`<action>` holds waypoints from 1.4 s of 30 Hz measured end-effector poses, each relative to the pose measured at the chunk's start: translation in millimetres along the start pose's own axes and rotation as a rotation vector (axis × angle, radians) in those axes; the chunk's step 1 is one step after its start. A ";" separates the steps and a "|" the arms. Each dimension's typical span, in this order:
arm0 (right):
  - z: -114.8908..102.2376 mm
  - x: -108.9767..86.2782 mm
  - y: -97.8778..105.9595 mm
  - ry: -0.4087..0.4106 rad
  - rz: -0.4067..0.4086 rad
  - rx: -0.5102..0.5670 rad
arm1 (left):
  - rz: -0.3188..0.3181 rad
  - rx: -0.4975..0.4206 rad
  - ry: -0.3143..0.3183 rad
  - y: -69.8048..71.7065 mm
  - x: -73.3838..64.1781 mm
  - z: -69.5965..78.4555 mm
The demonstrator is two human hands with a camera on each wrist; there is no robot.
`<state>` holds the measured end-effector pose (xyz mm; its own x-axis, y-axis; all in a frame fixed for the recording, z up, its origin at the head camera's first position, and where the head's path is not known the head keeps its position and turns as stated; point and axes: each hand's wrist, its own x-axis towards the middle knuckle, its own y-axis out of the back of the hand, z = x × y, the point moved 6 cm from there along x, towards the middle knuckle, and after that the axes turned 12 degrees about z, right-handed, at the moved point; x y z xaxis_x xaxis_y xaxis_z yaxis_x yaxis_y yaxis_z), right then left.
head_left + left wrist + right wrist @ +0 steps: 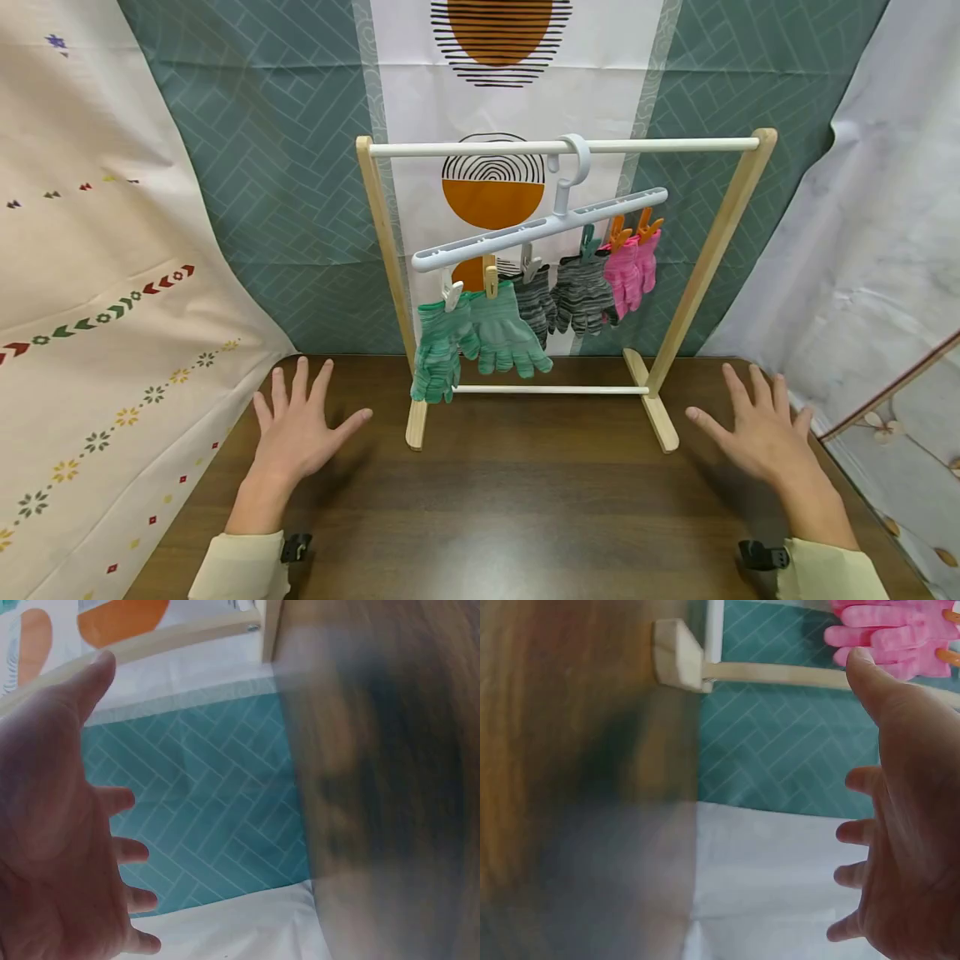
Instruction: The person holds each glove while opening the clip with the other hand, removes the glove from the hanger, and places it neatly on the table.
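In the head view my left hand point(296, 433) is spread above the table, left of a wooden rack, holding nothing. My right hand point(765, 433) is likewise spread on the rack's right side, with nothing in it. A pale blue hanger point(540, 225) hooks over the rack's white top rod point(480, 149), tilted with its left end lower. Clothespins hold gloves along it: green gloves point(506, 329) at left, grey-black striped gloves point(581, 292) in the middle, and pink gloves point(630, 271) at right under orange clothespins point(619, 233). In the right wrist view the pink gloves point(900, 634) show beyond my thumb.
The rack's wooden right leg point(705, 267) and feet point(651, 404) stand at the back of the brown table point(510, 500). A patterned green and white cloth point(262, 167) hangs behind. Pale cloths flank the left point(112, 292) and right point(862, 250) sides.
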<state>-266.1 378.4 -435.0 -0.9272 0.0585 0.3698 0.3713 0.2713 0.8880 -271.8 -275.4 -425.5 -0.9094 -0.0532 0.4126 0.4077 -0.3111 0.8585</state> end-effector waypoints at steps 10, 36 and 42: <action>-29.9 4.8 26.1 0.077 0.108 0.044 | 0.042 -0.091 -0.042 13.7 7.5 28.9; -167.5 21.7 63.6 0.301 0.125 0.371 | 0.241 -0.621 -0.191 47.9 26.4 138.5; -200.3 26.0 67.9 0.368 0.169 0.459 | 0.305 -0.761 -0.179 52.7 36.8 158.1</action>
<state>-255.3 205.9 -310.3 -0.7495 -0.1769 0.6380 0.3767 0.6785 0.6307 -270.7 -143.7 -316.9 -0.7153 -0.1068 0.6906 0.4076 -0.8665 0.2882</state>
